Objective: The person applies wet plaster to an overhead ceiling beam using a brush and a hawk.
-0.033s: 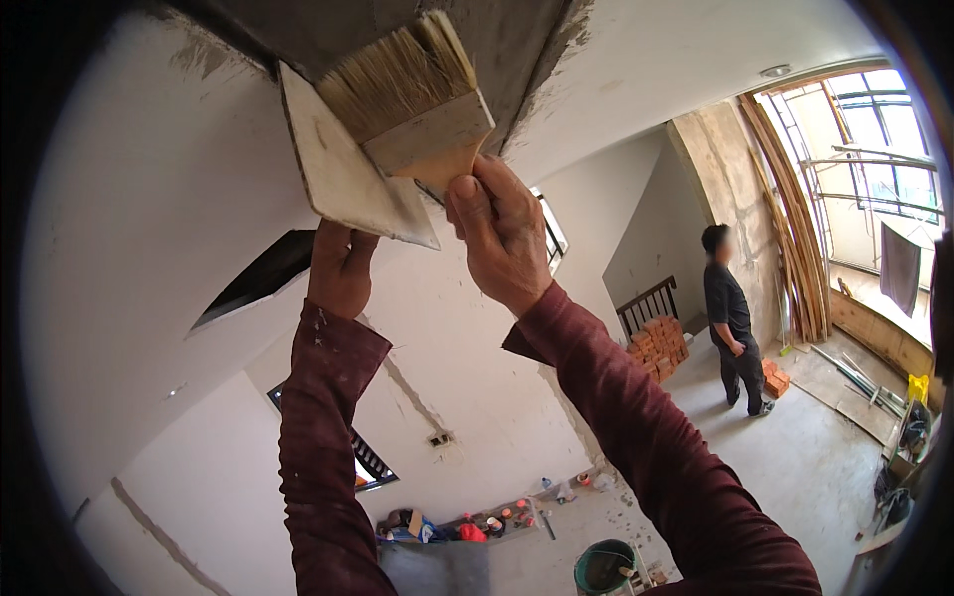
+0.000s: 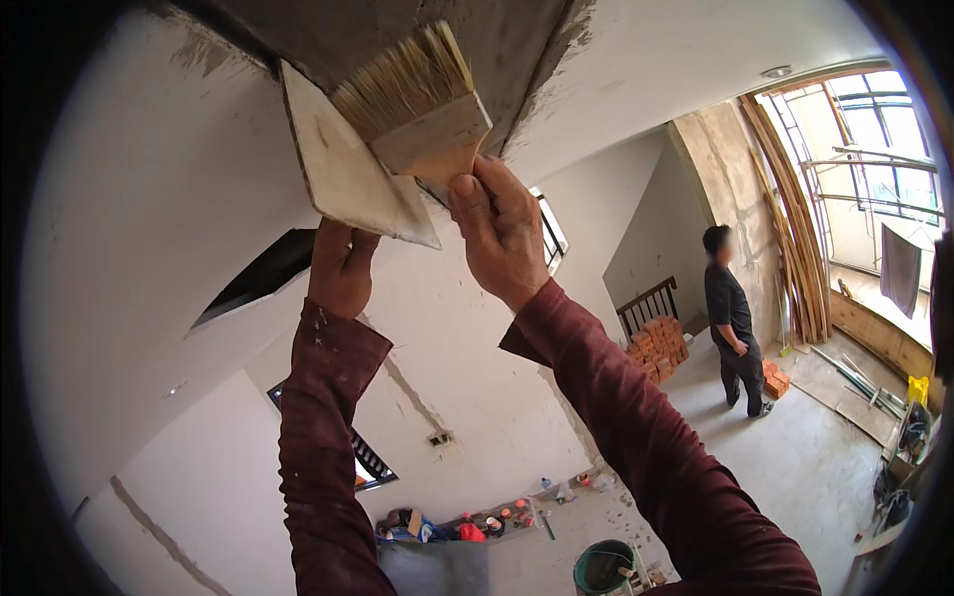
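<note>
My right hand (image 2: 505, 233) is closed around the wooden handle of a wide paintbrush (image 2: 432, 134), thumb toward me. The brush points up, its pale bristles against or close to the grey ceiling strip (image 2: 497, 50); exact contact is hard to tell. Just to its left, my left hand (image 2: 341, 268) grips a flat pale board (image 2: 348, 169) from below at its lower edge. The board is tilted, with its upper corner near the strip's dark left edge. Part of the left hand's fingers is hidden behind the board.
A person in dark clothes (image 2: 732, 318) stands at the right, beside stacked bricks (image 2: 658, 348). Long timber boards (image 2: 790, 219) lean by the window. Below are a green bucket (image 2: 603, 566) and assorted items along the wall, including a red bag (image 2: 471, 532).
The brush has shifted slightly down and to the right, its bristles drawn back a little along the ceiling strip. My left hand and the board look unmoved.
</note>
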Motion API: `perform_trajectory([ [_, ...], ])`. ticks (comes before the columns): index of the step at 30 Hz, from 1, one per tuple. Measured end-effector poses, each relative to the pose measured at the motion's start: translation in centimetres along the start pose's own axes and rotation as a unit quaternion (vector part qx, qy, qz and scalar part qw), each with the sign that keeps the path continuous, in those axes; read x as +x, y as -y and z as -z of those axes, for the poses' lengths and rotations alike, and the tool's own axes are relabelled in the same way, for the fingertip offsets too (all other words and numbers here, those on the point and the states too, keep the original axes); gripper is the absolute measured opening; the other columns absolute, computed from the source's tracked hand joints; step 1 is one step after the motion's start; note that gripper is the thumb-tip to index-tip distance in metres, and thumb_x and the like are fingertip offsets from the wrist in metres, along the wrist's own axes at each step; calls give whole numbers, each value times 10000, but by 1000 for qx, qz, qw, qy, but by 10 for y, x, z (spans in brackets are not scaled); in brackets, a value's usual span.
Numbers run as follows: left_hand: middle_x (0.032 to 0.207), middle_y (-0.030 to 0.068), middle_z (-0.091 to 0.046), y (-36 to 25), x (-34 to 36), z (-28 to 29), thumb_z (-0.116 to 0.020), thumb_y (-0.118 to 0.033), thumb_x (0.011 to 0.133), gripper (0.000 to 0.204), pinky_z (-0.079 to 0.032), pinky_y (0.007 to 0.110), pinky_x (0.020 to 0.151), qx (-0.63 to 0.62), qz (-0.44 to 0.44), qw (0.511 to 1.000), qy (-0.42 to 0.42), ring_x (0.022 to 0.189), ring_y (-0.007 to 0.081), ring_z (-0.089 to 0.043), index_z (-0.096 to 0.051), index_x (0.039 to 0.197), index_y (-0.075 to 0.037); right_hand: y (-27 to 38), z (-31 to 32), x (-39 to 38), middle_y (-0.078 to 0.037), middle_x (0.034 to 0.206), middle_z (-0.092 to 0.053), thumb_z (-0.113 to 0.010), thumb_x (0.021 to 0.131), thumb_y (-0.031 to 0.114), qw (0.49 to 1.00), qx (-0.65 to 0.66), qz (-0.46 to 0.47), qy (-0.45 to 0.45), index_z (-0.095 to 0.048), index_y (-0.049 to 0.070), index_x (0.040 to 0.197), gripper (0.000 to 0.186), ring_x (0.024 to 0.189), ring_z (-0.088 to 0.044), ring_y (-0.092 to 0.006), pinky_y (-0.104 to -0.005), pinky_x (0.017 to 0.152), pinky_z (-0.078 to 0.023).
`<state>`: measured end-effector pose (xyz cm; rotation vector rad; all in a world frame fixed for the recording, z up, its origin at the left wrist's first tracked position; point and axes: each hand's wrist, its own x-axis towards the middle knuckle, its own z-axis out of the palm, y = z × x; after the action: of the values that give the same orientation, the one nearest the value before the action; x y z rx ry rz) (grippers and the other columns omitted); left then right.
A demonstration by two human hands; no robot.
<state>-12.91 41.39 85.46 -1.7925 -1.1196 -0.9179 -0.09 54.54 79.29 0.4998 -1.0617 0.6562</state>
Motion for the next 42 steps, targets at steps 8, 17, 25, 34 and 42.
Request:
perform_trajectory([
  [8, 1126, 118, -535, -9, 2, 0, -505, -126, 905, 285, -381, 303, 881, -8, 14, 1000, 4, 1008, 214, -507, -489, 1157, 5, -19, 37, -49, -85, 634, -452, -495, 882, 95, 990, -135, -48, 12, -500, -10, 847, 110, 541, -442, -175, -281, 512, -376],
  [17, 1095, 103, -539, -10, 8, -9, -503, -129, 912, 279, -390, 285, 865, -26, 10, 1000, 14, 977, 185, -506, -483, 1160, -2, -6, 11, 4, -172, 646, -480, -535, 837, 36, 991, -116, 53, -49, -487, -5, 834, 64, 548, -502, -339, -371, 502, -388],
  [25, 1079, 98, -548, -6, 5, -5, -502, -114, 912, 263, -396, 283, 860, -10, 23, 1000, 19, 970, 177, -509, -489, 1150, -2, -1, 44, -39, -153, 645, -490, -527, 849, 59, 990, -136, 13, -31, -489, 2, 873, 74, 546, -498, -356, -344, 521, -421],
  [34, 1042, 96, -556, 3, 13, -13, -516, -109, 899, 237, -397, 291, 843, -66, 29, 997, 20, 942, 191, -516, -514, 1108, 3, -45, 28, -14, -193, 635, -510, -519, 859, 99, 976, -217, -3, -17, -472, 20, 827, 97, 589, -534, -385, -406, 517, -408],
  [42, 1039, 99, -559, -4, 8, -5, -523, -126, 900, 247, -400, 289, 833, -39, -24, 999, 8, 930, 198, -521, -512, 1110, 2, 17, 30, -11, -163, 692, -494, -534, 844, 39, 991, -99, 72, -47, -455, 9, 846, 85, 562, -515, -345, -373, 511, -403],
])
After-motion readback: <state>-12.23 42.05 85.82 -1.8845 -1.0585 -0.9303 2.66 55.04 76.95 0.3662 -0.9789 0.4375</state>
